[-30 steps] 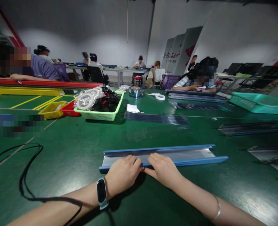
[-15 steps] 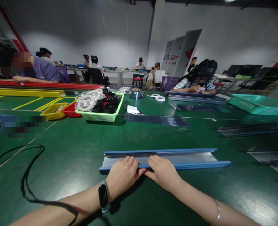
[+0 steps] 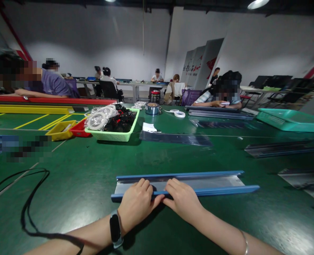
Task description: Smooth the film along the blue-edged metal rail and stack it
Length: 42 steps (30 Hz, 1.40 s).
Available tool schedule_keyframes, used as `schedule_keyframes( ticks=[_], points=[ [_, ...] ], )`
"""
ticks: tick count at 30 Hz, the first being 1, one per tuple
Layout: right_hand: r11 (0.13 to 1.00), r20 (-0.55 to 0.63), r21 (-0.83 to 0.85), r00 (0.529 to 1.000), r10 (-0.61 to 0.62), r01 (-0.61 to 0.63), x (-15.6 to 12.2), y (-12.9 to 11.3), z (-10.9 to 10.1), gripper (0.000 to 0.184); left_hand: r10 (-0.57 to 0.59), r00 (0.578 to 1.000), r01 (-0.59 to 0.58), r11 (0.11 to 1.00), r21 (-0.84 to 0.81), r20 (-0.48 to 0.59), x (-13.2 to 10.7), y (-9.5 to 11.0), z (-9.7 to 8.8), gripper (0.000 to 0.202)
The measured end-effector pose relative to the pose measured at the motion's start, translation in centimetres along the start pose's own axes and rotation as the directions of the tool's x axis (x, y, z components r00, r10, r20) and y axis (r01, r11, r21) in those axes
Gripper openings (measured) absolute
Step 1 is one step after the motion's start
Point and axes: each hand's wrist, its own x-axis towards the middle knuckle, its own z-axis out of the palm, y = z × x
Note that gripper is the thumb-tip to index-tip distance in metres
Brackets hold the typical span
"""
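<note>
My left hand (image 3: 138,200) and right hand (image 3: 182,200) pinch the blue channel (image 3: 210,182) by its near rim (image 3: 226,191), lower centre. Looks light, stiff, probably slick; rims best hold.

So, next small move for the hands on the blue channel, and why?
Perhaps slide the right hand rightward along the near edge of the blue channel: both it and the left hand pinch that edge side by side, leaving the stretch to the right unheld.
</note>
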Motion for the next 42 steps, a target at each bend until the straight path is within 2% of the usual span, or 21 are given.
schedule_keyframes(
  ticks=[8,17,21,34,42],
  points=[
    [0.997,0.024,0.075,0.999,0.029,-0.031,0.12,-0.05,-0.3,0.011,0.013,1.0,-0.013,1.0,-0.016,-0.017,0.16,-0.01,-0.12,0.029],
    [0.993,0.072,0.1,0.996,0.051,-0.058,0.14,-0.08,-0.48,0.013,0.001,0.999,0.0,0.999,-0.055,0.032,0.06,0.0,-0.22,0.03],
    [0.991,0.079,0.119,0.995,0.057,-0.066,0.18,-0.17,-0.6,0.012,0.005,1.0,-0.004,0.999,-0.052,0.022,0.12,-0.09,-0.27,0.03],
    [0.988,0.081,0.144,0.996,0.045,-0.056,0.16,-0.27,-0.62,0.022,0.021,0.999,-0.02,0.998,-0.052,0.026,-0.01,-0.15,-0.09,0.031],
    [0.983,0.061,0.17,0.996,0.061,-0.07,0.13,-0.28,-0.51,0.022,0.046,0.999,-0.045,0.998,-0.036,0.017,0.14,-0.2,-0.12,0.031]
  ],
)
